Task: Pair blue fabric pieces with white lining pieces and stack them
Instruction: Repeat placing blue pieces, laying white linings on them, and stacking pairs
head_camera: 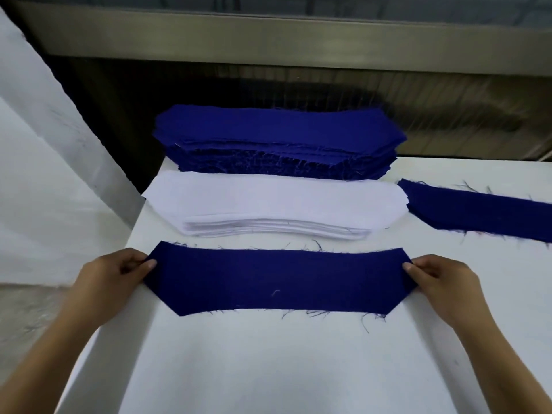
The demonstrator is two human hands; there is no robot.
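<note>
1. The left hand (pixel 112 271) pinches the left tip of one blue fabric piece (pixel 277 279); the right hand (pixel 439 279) pinches its right tip. The piece lies flat on the white table (pixel 268 369) between both hands.
2. It looks thin, light and limp, with fraying edges, so I think holding both tips keeps it straight.
3. Just beyond the fingers is the white lining stack (pixel 268 204), then the blue stack (pixel 277 138).
4. Beyond the right fingers lies another blue pile (pixel 478 209).
</note>
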